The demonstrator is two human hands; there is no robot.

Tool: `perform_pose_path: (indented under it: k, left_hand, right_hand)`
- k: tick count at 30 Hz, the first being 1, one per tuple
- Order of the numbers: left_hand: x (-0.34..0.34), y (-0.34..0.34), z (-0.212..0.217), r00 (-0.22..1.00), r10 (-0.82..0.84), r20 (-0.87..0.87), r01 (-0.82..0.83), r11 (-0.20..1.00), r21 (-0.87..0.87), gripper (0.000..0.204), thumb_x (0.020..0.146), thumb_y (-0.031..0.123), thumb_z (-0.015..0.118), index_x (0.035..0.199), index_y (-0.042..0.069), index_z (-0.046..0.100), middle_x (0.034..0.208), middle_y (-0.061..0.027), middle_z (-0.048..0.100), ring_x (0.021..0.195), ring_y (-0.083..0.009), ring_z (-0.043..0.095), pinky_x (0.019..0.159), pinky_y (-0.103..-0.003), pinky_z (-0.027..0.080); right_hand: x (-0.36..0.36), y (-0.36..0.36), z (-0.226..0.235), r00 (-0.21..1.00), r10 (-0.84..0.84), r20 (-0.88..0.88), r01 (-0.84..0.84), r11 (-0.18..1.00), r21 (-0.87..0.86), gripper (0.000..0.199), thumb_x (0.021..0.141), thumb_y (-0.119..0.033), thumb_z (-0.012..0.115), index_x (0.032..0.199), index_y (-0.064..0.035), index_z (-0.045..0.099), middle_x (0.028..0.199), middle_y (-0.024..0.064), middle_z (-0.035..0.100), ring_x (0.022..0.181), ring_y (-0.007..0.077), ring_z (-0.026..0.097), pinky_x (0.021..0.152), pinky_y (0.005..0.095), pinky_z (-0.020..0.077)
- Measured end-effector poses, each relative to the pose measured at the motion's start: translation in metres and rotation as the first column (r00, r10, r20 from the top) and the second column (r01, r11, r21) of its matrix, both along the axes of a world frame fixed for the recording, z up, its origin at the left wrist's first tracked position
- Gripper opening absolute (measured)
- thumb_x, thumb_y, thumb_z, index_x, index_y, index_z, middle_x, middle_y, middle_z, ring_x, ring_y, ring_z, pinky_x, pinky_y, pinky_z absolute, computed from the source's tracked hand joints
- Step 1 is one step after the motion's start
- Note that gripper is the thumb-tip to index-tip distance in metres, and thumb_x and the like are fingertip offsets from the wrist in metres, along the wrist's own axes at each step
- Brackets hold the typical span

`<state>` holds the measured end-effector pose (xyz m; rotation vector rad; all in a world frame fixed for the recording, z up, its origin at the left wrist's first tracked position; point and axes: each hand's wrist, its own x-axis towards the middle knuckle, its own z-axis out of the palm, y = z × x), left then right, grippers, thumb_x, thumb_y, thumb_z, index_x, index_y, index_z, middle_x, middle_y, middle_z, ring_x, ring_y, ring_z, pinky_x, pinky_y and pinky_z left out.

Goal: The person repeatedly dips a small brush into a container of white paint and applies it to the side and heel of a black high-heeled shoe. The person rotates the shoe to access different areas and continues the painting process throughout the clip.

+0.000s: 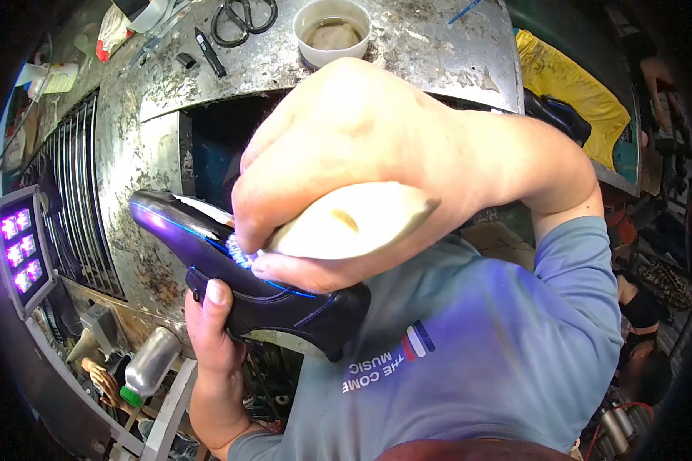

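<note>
A black leather shoe [242, 303] lies on its side in front of my chest, toe to the left, with a blue-lit line along its sole edge. My left hand [211, 326] grips it from below, the thumb pressed against a strap. My right hand [346, 146] is closed around a brush with a pale, broad handle [354, 224]. The bristles [238, 250] touch the shoe near that lit edge. Part of the shoe and the left fingers are hidden, the latter behind the shoe.
On the stained metal bench [430, 58] stand a white bowl [333, 54] of murky liquid, black scissors [243, 23] and a black marker pen [209, 52]. A purple-lit lamp panel [26, 250] is at left, above a clear green-capped bottle [152, 361]. Black shoes [559, 117] rest by a yellow cloth [573, 88] at right.
</note>
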<state>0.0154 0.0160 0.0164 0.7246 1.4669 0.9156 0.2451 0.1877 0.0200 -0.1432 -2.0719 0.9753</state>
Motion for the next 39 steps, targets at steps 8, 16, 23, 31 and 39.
perform_pose_path:
  k: [8,16,23,31,39]
  left_hand:
    - [-0.006,-0.003,-0.005,0.997,0.042,0.057,-0.043,0.999,0.016,0.047,0.104,0.033,0.051,0.135,-0.001,0.052,0.125,-0.0115,0.062,0.112,-0.0224,0.062,0.098,-0.038,0.049]
    - [-0.012,-0.006,-0.011,0.991,0.050,0.124,-0.055,0.998,0.038,0.042,0.102,0.020,0.050,0.137,-0.002,0.049,0.127,-0.0116,0.060,0.118,-0.0242,0.059,0.104,-0.040,0.045]
    - [-0.013,-0.007,-0.012,0.981,0.072,0.181,-0.081,0.996,0.043,0.039,0.100,0.018,0.052,0.135,0.000,0.050,0.128,-0.0112,0.059,0.120,-0.0246,0.058,0.104,-0.041,0.046]
    - [-0.019,-0.012,-0.017,0.975,0.120,0.185,-0.126,0.992,0.022,0.039,0.101,0.022,0.052,0.134,0.001,0.052,0.127,-0.0120,0.061,0.118,-0.0265,0.060,0.102,-0.041,0.048]
    - [-0.022,-0.017,-0.023,0.952,0.193,0.239,-0.199,0.980,0.002,0.042,0.103,0.028,0.048,0.134,0.000,0.054,0.127,-0.0137,0.064,0.119,-0.0277,0.060,0.103,-0.043,0.047]
  right_hand:
    - [0.004,0.001,0.012,0.982,0.152,0.111,-0.151,0.988,-0.017,0.015,0.067,-0.019,0.074,0.070,-0.0075,0.066,0.066,0.0113,0.062,0.066,0.0353,0.064,0.059,0.0445,0.0512]
    - [0.010,0.002,0.023,0.955,0.221,0.199,-0.227,0.974,0.007,0.019,0.067,-0.018,0.076,0.075,-0.0046,0.066,0.074,0.0130,0.063,0.075,0.0363,0.063,0.065,0.0457,0.0517]
    - [0.011,0.002,0.023,0.951,0.250,0.180,-0.246,0.968,-0.042,0.020,0.067,-0.018,0.076,0.074,-0.0035,0.064,0.075,0.0141,0.062,0.076,0.0383,0.062,0.066,0.0465,0.0515]
    - [0.012,-0.001,0.019,0.956,0.275,0.101,-0.266,0.959,-0.096,0.020,0.068,-0.017,0.076,0.073,-0.0035,0.062,0.074,0.0146,0.061,0.075,0.0386,0.062,0.064,0.0465,0.0509]
    - [0.017,0.001,0.017,0.954,0.285,0.092,-0.280,0.958,-0.063,0.020,0.070,-0.019,0.076,0.076,-0.0050,0.063,0.075,0.0140,0.062,0.076,0.0379,0.063,0.065,0.0464,0.0512]
